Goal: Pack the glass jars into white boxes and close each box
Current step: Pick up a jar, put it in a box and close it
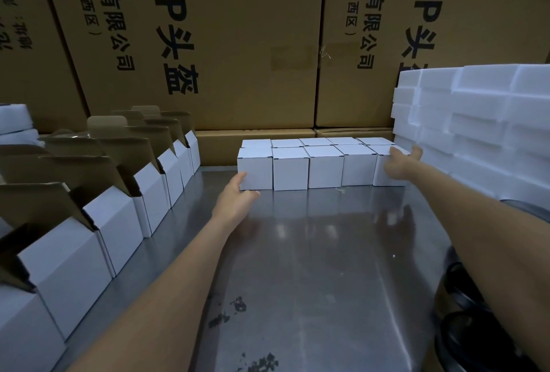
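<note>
Gleaming steel table (327,252), brown cartons (238,44) behind, left hand (235,193) and right hand (398,163) spread against closed boxes (324,166)

You have one wide-angle view, worn on your head, looking forward and down along both forearms. It sits close over the steel counter (312,252), whose near edge runs out of frame below. Straight lines bow toward the frame edges. No second view shares this scene.

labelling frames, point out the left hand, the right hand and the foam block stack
left hand (238,197): head view, back of the hand
right hand (400,163): head view, back of the hand
foam block stack (482,121): head view, front face
</note>
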The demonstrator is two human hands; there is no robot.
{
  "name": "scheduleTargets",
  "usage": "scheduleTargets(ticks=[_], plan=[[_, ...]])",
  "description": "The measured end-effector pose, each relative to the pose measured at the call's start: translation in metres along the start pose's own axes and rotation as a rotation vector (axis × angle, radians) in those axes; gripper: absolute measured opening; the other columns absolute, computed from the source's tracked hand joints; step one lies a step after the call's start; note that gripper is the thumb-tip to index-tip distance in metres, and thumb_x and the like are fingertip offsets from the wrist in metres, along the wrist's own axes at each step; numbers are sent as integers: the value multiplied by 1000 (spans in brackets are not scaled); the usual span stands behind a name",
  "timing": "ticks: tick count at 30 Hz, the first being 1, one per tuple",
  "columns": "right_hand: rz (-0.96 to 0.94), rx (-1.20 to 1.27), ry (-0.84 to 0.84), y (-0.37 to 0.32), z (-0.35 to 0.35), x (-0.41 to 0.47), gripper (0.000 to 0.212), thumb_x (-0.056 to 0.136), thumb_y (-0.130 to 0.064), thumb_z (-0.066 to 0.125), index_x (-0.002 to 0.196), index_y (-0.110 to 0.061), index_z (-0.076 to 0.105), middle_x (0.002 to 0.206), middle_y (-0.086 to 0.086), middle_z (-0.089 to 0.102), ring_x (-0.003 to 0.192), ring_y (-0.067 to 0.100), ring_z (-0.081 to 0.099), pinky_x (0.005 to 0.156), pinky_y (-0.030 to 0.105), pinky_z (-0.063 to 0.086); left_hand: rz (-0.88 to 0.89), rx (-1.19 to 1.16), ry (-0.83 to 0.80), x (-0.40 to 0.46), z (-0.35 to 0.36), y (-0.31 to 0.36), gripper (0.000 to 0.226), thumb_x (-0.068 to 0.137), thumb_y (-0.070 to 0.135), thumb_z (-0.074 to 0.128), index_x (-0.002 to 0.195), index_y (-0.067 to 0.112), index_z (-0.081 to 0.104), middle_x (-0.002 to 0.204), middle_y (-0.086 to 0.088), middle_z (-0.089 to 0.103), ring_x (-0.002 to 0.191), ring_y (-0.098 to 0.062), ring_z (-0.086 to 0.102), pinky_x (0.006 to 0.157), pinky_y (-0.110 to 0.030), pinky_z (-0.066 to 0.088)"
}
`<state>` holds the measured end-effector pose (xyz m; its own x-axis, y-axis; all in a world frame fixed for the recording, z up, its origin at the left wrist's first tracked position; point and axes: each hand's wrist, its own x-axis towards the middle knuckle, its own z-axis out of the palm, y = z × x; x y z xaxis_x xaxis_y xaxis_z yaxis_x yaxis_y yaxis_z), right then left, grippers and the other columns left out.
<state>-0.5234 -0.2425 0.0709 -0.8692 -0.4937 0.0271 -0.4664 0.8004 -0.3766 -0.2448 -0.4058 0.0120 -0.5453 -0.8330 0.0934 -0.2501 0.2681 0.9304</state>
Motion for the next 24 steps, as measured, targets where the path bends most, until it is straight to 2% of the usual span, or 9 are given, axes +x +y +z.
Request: scheduleTargets(ticks=[2,5,7,12,14,16,18,21,24], plan=[[7,-56,-1,0,1,2,59,98,-18,38,152,-17,15,155,22,4,142,39,8,115,42,12,4,10,1,0,0,0,68,85,22,62,147,23,34,145,1,46,131,-21,44,112,-44,33],[50,35,-11,-6,2,0,59,98,-15,41,151,-9,15,154,23,9,142,38,13,113,42,15,3,18,-6,-2,-1,2,84,66,35,56,147,24,34,144,1,47,132,-22,44,112,-44,32],[64,93,28,-10,5,-2,58,97,-13,41,149,-3,17,153,23,13,141,36,17,112,42,18,6,25,-4,-2,0,2,86,63,36,54,147,25,34,143,1,47,131,-22,44,112,-44,32],[81,163,32,-12,6,-11,57,99,-9,34,149,1,8,157,17,5,143,30,13,115,39,19,27,31,8,4,1,-2,76,75,31,60,146,25,35,145,1,46,133,-23,42,112,-44,31],[73,178,55,-10,-1,-15,55,98,-8,38,146,3,16,153,21,16,140,33,20,112,39,22,41,35,13,6,2,-3,66,87,23,61,147,24,33,148,-1,42,134,-23,40,111,-40,32],[55,182,61,-6,-8,-24,41,97,-8,38,136,4,35,143,23,32,132,36,32,106,38,30,51,20,21,5,1,-3,61,92,16,58,147,22,33,150,-2,38,136,-24,37,105,-36,33],[36,108,42,0,-15,-41,23,96,-10,34,107,2,50,116,20,45,114,37,47,89,33,39,63,-32,32,-1,0,-1,58,93,11,57,146,19,34,150,-4,38,136,-23,37,101,-31,33],[5,-37,113,14,-21,-64,14,92,-15,40,100,-10,51,97,10,49,98,33,54,76,32,41,79,-124,88,-18,-3,3,48,93,6,54,139,14,44,142,-6,47,129,-20,44,100,-30,35],[73,-260,275,32,-31,-85,12,93,-24,48,93,-14,54,80,3,47,81,25,47,67,28,35,123,-185,111,-43,-5,4,33,91,-1,53,121,9,59,120,-8,62,108,-16,56,83,-17,41]])
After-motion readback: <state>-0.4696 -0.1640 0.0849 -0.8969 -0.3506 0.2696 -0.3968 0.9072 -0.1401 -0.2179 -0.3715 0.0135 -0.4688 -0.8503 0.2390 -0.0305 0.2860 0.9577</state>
